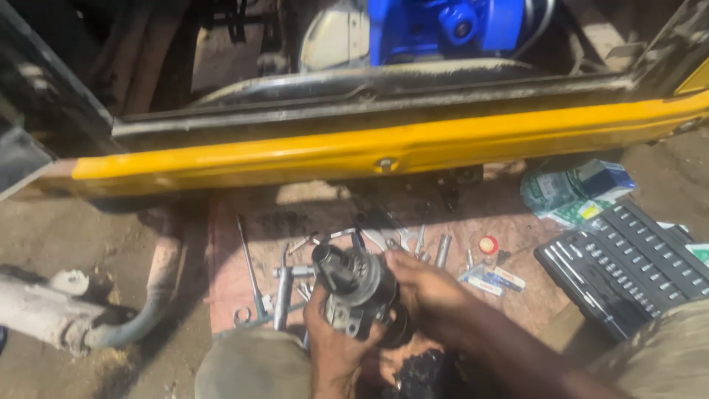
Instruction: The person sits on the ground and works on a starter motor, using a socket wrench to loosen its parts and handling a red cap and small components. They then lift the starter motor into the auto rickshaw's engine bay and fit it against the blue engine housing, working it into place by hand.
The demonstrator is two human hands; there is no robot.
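Head view: left hand (336,336) cups the dark motor part (353,284) from below, right hand (417,284) fingers curled on its right side, just below the yellow bumper (354,151); inspection underway, next needs steady regrip.

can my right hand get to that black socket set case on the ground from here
Probably yes. The right hand grips the dark metal part, but the socket set case lies open on its side with nothing between.

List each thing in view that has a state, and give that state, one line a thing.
Motor part: held off the ground by both hands.
Left hand: gripping it from below.
Right hand: gripping its side.
Socket case: open, sockets showing.
Wrenches: lying loose on the mat.
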